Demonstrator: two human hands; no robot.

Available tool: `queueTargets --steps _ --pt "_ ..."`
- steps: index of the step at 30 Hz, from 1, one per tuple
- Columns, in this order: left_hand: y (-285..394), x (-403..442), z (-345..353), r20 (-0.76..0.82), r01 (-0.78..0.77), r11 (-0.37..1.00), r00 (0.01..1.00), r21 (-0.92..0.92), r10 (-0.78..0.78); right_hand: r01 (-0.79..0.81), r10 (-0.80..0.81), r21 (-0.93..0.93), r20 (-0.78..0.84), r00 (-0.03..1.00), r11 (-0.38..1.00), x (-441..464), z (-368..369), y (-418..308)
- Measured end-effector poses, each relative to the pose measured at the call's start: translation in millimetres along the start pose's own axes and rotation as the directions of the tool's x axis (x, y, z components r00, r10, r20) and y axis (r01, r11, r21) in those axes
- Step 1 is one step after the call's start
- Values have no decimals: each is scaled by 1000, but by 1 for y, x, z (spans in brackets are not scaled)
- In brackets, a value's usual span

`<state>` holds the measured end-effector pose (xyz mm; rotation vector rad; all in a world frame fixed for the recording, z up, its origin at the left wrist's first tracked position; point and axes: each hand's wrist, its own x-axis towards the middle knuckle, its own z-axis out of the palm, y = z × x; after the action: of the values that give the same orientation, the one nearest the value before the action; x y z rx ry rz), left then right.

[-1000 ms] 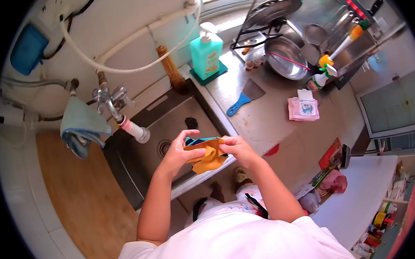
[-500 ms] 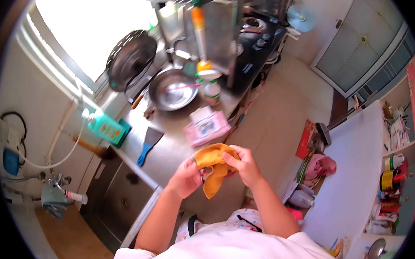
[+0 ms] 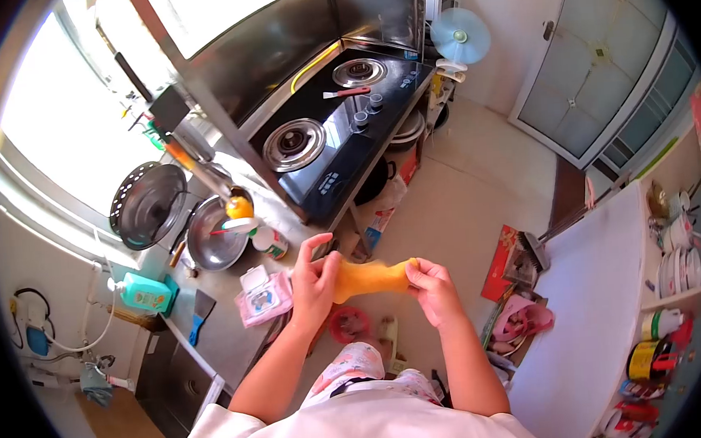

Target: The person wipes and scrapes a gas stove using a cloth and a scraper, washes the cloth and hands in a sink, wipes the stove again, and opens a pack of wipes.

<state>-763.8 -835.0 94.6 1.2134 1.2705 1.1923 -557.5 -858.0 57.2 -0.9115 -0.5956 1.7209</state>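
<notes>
A yellow-orange cloth (image 3: 373,280) is stretched between both hands in front of the body. My left hand (image 3: 314,283) grips its left end, with the index finger raised off it. At the other end, my right hand (image 3: 433,287) pinches the cloth between thumb and fingers. Just left of my left hand, a pink pack of wipes (image 3: 264,296) lies on the steel counter (image 3: 233,332) with its lid up. A blue-handled scraper (image 3: 200,316) rests farther left on that counter.
A black gas stove (image 3: 326,133) stands ahead, with a red-handled brush on it. Pans (image 3: 212,234), a spray bottle (image 3: 268,241) and a green soap bottle (image 3: 144,293) are at left. A white surface (image 3: 561,311) and shelves are at right. A red bowl (image 3: 350,324) is low down.
The view has swung right, from the sink toward the stove and door. The hands have moved apart, and the cloth, bunched and hanging before, is now drawn out sideways between them.
</notes>
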Motion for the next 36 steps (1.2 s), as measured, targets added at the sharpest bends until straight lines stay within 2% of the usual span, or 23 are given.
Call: queueTargets --steps 4,6,7,9,10,11,13,14,17,19,21,22,23,24,25,26,27,28,29,31,33,35,36 --pt "-26 70 17 65 35 972 998 -231 -20 2 -5 -35 -76 997 999 57 -11 -38" --pt "-39 106 29 141 108 937 988 -332 -64 104 -107 -240 0 994 965 93 -12 -61" --pt "-43 128 34 136 121 932 988 -341 -78 87 -91 -249 -5 996 965 119 -17 -70" --pt "-50 163 43 50 10 977 999 -212 1 60 -138 -554 -100 985 830 164 -31 -86" --pt "-43 180 45 70 124 952 992 -279 -109 33 -127 -595 -117 985 803 182 -31 -100" --pt "-44 196 46 66 122 954 992 -274 -108 25 -113 -601 -108 988 799 203 -35 -111" --pt "-40 224 49 60 91 973 995 -211 -80 340 -404 -655 59 913 674 233 -41 -120" --pt "-36 234 51 50 95 975 995 -200 -86 303 -338 -587 53 940 751 247 -47 -126" --pt "-26 261 60 -25 109 965 993 -238 -118 295 -263 -479 136 955 826 289 -58 -143" --pt "-33 279 65 -91 136 964 983 -228 -161 278 -223 -522 167 960 807 322 -66 -155" --pt "-31 294 73 -143 173 974 971 -146 -194 130 -167 -695 15 986 708 355 -76 -163" --pt "-14 302 84 -189 118 974 970 -191 -155 214 -250 -721 58 967 659 370 -77 -170" --pt "-2 311 94 -235 61 971 965 -230 -116 221 -237 -719 80 968 659 380 -78 -182" --pt "2 314 98 -312 -102 995 944 19 103 484 -371 -667 318 873 567 386 -71 -206" --pt "2 313 106 -369 -270 945 872 183 320 709 -476 -547 526 705 445 392 -66 -229" --pt "2 323 117 -394 -407 864 771 297 500 752 -453 -533 601 659 387 400 -65 -249" --pt "-1 330 127 -388 -514 752 648 413 656 689 -418 -589 548 725 424 420 -77 -253" --pt "-10 337 130 -329 -369 575 548 731 769 636 -422 -498 481 768 589 437 -90 -248" --pt "-16 346 135 -331 -356 570 544 741 771 571 -415 -380 420 807 727 454 -98 -248" --pt "-8 371 153 -183 -515 455 493 727 851 550 -386 -390 424 819 739 474 -104 -257" --pt "3 388 174 -373 -416 575 473 704 799 523 -351 -412 425 835 746 486 -105 -265" --pt "24 391 180 -241 -368 461 508 807 827 612 -475 -219 456 753 760 494 -95 -279" --pt "39 397 184 -92 -380 269 425 885 901 601 -466 -165 486 739 782 500 -96 -284"
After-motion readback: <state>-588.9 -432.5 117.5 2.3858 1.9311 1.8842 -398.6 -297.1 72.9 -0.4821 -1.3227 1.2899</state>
